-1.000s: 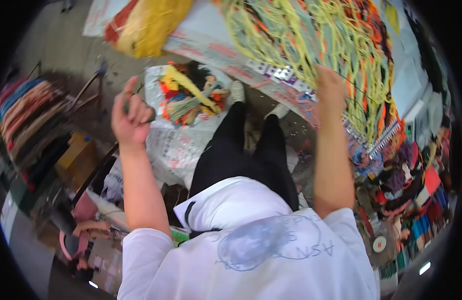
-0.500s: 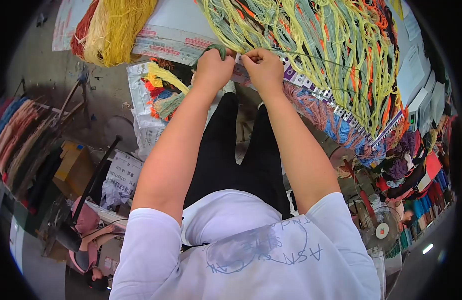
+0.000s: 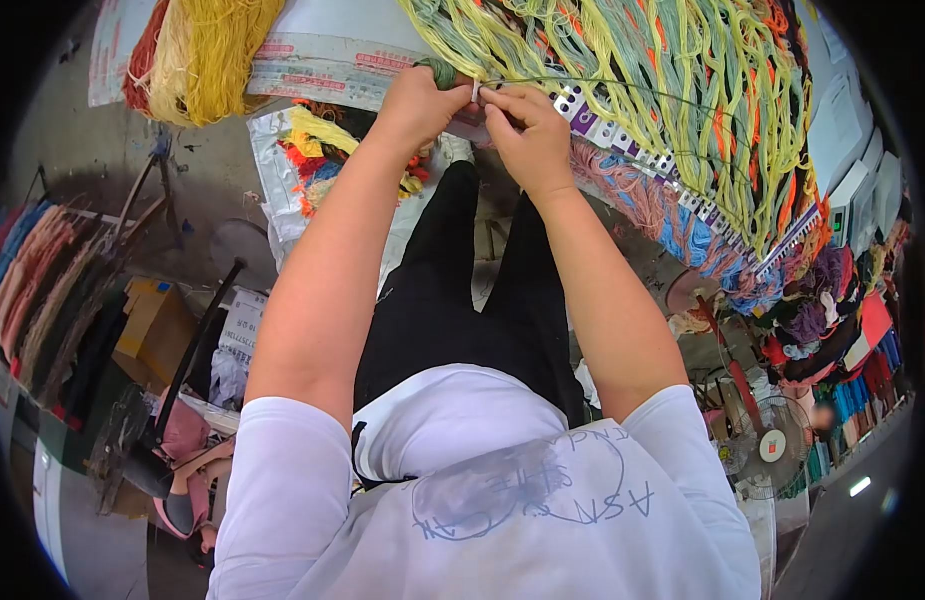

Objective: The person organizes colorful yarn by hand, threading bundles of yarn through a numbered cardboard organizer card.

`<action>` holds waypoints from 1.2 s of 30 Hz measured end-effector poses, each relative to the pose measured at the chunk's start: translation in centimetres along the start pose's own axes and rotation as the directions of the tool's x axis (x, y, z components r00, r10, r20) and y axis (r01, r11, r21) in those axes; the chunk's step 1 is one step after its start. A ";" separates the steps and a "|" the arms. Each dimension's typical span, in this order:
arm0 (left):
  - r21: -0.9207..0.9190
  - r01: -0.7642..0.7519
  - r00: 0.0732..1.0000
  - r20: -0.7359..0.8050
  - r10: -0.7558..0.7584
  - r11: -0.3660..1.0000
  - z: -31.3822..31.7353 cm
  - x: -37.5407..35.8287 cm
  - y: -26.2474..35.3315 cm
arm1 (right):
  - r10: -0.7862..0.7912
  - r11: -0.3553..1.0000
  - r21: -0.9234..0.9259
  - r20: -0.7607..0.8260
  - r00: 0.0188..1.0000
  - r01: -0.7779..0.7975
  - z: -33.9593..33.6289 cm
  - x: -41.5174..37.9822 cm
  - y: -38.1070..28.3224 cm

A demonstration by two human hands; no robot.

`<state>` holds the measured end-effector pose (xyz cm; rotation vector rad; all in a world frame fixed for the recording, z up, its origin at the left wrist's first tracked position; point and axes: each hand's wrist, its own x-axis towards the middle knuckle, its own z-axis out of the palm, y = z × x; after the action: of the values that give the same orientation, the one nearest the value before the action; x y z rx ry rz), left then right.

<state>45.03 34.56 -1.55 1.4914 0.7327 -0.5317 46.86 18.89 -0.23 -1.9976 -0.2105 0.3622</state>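
Note:
My left hand (image 3: pixel 419 108) is closed around a bundle of dark green yarn (image 3: pixel 439 71), its thumb against a small white tab (image 3: pixel 475 91). My right hand (image 3: pixel 534 135) meets it from the other side, fingers bent in a pinch beside the tab. What lies between its fingertips is too small to make out. A dark green strand (image 3: pixel 622 84) stretches right from near the hands, across yellow and grey-green yarn hanks (image 3: pixel 672 110). Along the hanks' near edge runs a white and purple card strip with holes (image 3: pixel 627 142).
Red, cream and yellow yarn (image 3: pixel 207 60) hangs at the table's left. Below lie colourful yarn scraps on a white bag (image 3: pixel 272 190). Pink and blue yarn (image 3: pixel 672 225) hangs under the strip. A fan (image 3: pixel 770 445) stands at right; another person (image 3: pixel 187 490) sits at lower left.
Both hands have shifted slightly up in the view. The right fingers are more spread out at the pinch, and the white tab now shows between the hands.

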 end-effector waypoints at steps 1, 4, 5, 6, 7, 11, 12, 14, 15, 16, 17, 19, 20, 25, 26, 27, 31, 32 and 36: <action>0.113 -0.096 0.990 -0.095 0.107 0.989 0.0 -0.1 -0.3 | 0.000 1.000 0.000 0.000 1.000 0.000 -0.2 0.0 -0.1; 0.186 -0.161 0.929 -0.302 0.212 0.969 -1.9 -1.1 0.3 | 0.153 0.977 -0.158 0.075 0.985 -0.140 -1.4 0.4 -2.1; -0.043 -0.088 0.935 -0.349 0.067 0.995 -2.9 -1.5 0.7 | 0.097 0.935 -0.349 0.078 0.992 -0.064 -1.9 0.5 -2.3; -0.271 -0.152 0.939 -0.339 0.053 0.950 -3.8 -2.1 1.1 | 0.040 0.850 -0.526 0.090 0.995 0.013 -2.3 0.6 -2.3; -0.484 -0.205 0.945 -0.324 0.044 0.850 -4.8 -2.5 1.3 | 0.037 0.849 -0.529 0.087 0.995 0.015 -2.5 0.8 -2.2; -0.840 -0.124 0.970 0.011 0.244 0.529 -6.6 -3.0 1.2 | -0.035 0.763 -0.637 0.125 0.992 0.107 -2.4 1.0 -2.2; -0.876 -0.087 0.951 0.068 0.300 0.475 -6.4 -2.8 1.4 | -0.051 0.761 -0.639 0.120 0.991 0.116 -2.3 1.2 -2.3; -0.793 -0.024 0.973 0.121 0.196 0.609 -5.6 -2.7 2.1 | -0.203 0.737 -0.640 0.097 0.974 0.217 -2.5 1.6 -2.7; -0.783 -0.026 0.960 0.153 0.232 0.622 -4.8 -2.8 2.9 | -0.347 0.701 -0.640 0.079 0.935 0.314 -2.6 1.9 -3.1; -0.686 -0.048 0.942 0.211 0.261 0.726 -4.2 -2.3 2.9 | -0.441 0.690 -0.608 0.076 0.894 0.392 -2.7 2.0 -3.6; -0.576 -0.078 0.921 0.271 0.281 0.814 -3.6 -1.8 3.2 | -0.446 0.686 -0.611 0.077 0.892 0.395 -2.6 2.1 -4.2; -0.395 -0.048 0.917 0.347 0.197 0.917 -2.5 -1.1 3.7 | -0.288 0.860 -0.404 0.120 0.950 0.311 -2.3 2.1 -5.1; -0.274 -0.040 0.920 0.366 0.143 0.961 -2.1 -1.0 4.1 | -0.182 0.927 -0.305 0.141 0.973 0.218 -2.1 2.1 -5.1; -0.199 -0.226 0.965 0.087 0.247 0.954 -5.8 -0.7 4.0 | -0.035 0.949 -0.302 0.173 0.984 0.087 -1.9 3.0 -1.5; -0.249 -0.204 0.978 -0.009 0.208 0.947 -8.0 -1.0 4.2 | -0.064 0.938 -0.322 0.195 0.979 0.126 -2.0 2.9 -0.6; -0.389 -0.203 0.978 -0.035 0.205 0.899 -11.1 -1.3 4.6 | -0.091 0.926 -0.341 0.215 0.972 0.162 -2.1 3.0 -0.2; -0.517 -0.369 0.928 -0.241 0.283 0.772 -23.3 -3.6 8.7 | -0.047 0.923 -0.368 0.176 0.983 0.110 -1.6 3.1 -0.1; -0.542 -0.425 0.905 -0.260 0.336 0.725 -25.5 -4.0 9.6 | -0.051 0.925 -0.365 0.155 0.987 0.106 -1.5 3.0 0.0; 0.058 -0.427 0.646 -0.679 0.349 0.902 -23.6 -7.2 14.8 | -0.040 0.940 -0.329 0.148 0.988 0.087 -1.6 3.1 -0.4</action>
<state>48.19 57.60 15.40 1.6837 0.9377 0.4279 50.29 18.65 0.31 -2.2953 -0.4504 0.4487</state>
